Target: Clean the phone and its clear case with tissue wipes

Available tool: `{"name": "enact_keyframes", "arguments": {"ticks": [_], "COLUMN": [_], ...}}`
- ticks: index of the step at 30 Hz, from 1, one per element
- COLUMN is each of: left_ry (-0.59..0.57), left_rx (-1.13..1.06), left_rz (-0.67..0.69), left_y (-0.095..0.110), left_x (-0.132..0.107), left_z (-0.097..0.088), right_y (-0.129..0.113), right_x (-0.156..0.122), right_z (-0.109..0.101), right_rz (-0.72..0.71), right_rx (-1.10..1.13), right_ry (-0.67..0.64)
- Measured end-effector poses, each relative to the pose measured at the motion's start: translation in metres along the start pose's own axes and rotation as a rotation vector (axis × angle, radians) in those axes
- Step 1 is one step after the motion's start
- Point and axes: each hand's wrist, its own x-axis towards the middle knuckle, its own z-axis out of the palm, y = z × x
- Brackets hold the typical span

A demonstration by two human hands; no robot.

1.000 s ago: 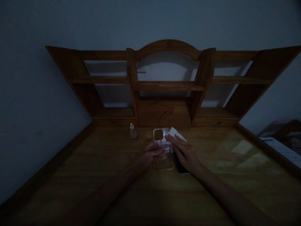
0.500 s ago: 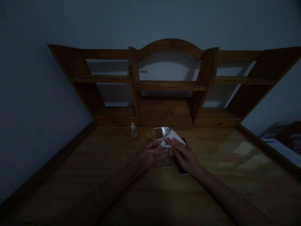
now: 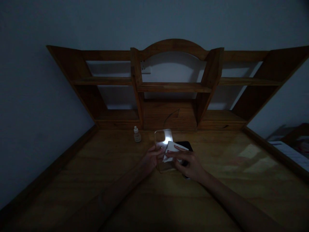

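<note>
A clear phone case [image 3: 168,137] with a square camera cutout is gripped along its left edge by my left hand [image 3: 150,158], fingers closed on it. My right hand [image 3: 189,162] pinches a folded white tissue [image 3: 172,149] and presses it against the middle of the case. Beneath the right hand a dark phone [image 3: 185,144] lies on the wooden desk, mostly covered by the hand and tissue. The lower part of the case is partly hidden by the tissue and fingers.
A small dropper bottle with a white cap [image 3: 137,135] stands left of the case. Behind it rises a wooden shelf unit [image 3: 170,87] along the wall, with a power socket [image 3: 146,69] seen through it. Papers [image 3: 289,154] lie beyond the desk's right edge.
My right hand and the tissue have moved down the case, uncovering more of its upper part and the phone's top. The case has shifted slightly left and catches a bright glare.
</note>
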Motion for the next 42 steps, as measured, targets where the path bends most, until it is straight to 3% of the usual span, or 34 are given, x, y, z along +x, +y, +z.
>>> {"name": "enact_keyframes", "arguments": {"ticks": [8,17,24,33,42], "left_ry": [-0.073,-0.046,0.094,0.04,0.084], "left_rx": [0.015,0.053,0.075,0.11,0.09], "left_rz": [0.073,0.074,0.04,0.059,0.039], "left_y": [-0.001,-0.001,0.003,-0.002,0.001], "left_x": [0.005,0.002,0.001,0.003,0.0], "left_z": [-0.009,-0.006,0.001,-0.009,0.001], "right_y": [0.008,0.003,0.002,0.0,0.0], "right_x": [-0.01,-0.008,-0.008,-0.009,-0.007], "right_z": [0.004,0.001,0.0,-0.001,-0.002], "right_rz": [0.099,0.098,0.07,0.067,0.063], "right_rx": [-0.012,-0.022,-0.045,-0.09,-0.073], "right_ry": [-0.177,-0.156,-0.164,-0.207,-0.249]}}
